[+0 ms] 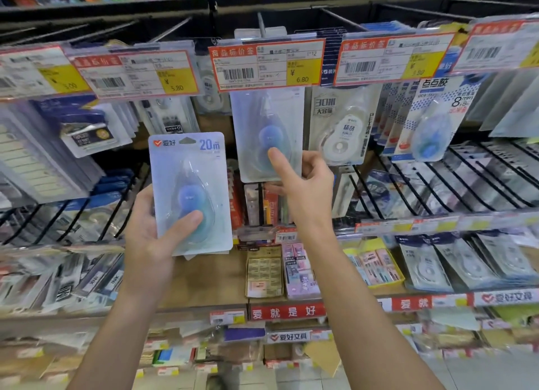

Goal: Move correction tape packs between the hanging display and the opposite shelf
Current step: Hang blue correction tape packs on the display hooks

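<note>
Left hand gripping a loose correction tape pack clear of the hooks, right hand pinching the hanging pack under its price tag, likely to unhook it.

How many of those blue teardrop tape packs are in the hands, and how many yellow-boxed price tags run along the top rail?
Blue teardrop packs in hand: 2, one in the left hand, one on the hook pinched by the right hand
Price tags: 5
Total: 7
</note>
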A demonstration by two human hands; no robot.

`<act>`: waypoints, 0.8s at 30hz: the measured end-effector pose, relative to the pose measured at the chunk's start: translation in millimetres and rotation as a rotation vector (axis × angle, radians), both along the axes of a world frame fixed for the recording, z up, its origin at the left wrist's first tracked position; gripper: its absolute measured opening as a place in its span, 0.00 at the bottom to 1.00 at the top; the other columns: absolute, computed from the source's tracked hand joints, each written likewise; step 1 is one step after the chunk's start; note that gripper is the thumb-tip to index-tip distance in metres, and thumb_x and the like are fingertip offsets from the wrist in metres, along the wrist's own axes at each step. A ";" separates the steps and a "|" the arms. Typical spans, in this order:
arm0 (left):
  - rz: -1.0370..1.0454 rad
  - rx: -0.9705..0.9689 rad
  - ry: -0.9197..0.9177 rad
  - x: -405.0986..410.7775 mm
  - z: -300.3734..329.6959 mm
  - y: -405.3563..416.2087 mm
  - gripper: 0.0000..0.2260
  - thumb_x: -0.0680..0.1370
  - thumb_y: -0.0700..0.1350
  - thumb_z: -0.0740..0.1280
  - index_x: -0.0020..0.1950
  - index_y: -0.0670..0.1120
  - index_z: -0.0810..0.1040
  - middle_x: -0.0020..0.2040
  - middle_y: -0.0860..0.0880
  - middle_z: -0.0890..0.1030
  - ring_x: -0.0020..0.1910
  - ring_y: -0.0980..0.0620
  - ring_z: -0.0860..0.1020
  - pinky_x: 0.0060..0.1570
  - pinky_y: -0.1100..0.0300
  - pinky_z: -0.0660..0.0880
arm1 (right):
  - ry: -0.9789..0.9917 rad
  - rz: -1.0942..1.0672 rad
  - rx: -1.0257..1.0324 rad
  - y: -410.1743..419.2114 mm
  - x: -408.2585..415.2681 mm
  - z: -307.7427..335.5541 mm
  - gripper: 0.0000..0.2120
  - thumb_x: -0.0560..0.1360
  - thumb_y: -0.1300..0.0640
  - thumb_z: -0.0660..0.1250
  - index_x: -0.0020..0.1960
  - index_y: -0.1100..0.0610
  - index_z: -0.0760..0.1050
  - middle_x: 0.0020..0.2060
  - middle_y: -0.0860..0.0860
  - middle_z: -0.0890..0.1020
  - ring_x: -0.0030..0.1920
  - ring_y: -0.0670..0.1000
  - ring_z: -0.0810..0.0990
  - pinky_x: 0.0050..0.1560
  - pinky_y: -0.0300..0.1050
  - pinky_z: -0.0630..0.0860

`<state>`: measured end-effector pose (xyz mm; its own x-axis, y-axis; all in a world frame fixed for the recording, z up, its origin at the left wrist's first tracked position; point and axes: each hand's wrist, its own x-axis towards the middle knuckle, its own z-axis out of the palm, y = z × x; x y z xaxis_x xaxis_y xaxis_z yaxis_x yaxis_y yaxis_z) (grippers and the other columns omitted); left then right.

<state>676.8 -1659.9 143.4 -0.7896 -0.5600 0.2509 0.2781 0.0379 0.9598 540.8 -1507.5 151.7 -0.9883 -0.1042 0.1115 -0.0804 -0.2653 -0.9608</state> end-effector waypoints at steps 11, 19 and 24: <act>-0.050 -0.032 0.056 8.8 7.2 16.5 0.21 0.70 0.38 0.69 0.61 0.50 0.75 0.51 0.52 0.83 0.49 0.49 0.83 0.46 0.54 0.82 | 0.001 0.050 0.079 14.3 4.0 -10.2 0.15 0.74 0.52 0.76 0.54 0.57 0.76 0.41 0.56 0.84 0.38 0.59 0.86 0.38 0.47 0.83; -0.091 -0.055 0.104 13.6 16.1 24.9 0.26 0.66 0.47 0.73 0.63 0.49 0.73 0.52 0.53 0.83 0.51 0.49 0.82 0.49 0.55 0.81 | 0.065 0.110 0.484 51.5 10.4 -27.0 0.20 0.70 0.38 0.74 0.55 0.49 0.78 0.40 0.47 0.84 0.44 0.45 0.83 0.48 0.50 0.83; -0.128 -0.065 0.110 5.2 19.4 36.5 0.25 0.67 0.44 0.74 0.62 0.48 0.72 0.51 0.54 0.83 0.50 0.51 0.83 0.48 0.57 0.81 | 0.376 -0.039 0.814 81.4 3.4 -37.1 0.12 0.78 0.43 0.68 0.47 0.52 0.81 0.40 0.42 0.82 0.43 0.41 0.79 0.47 0.44 0.78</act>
<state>682.0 -1623.4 162.8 -0.8191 -0.4365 0.3723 0.3880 0.0566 0.9199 544.1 -1426.2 114.6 -0.9058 -0.2596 0.3348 -0.4225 0.4959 -0.7587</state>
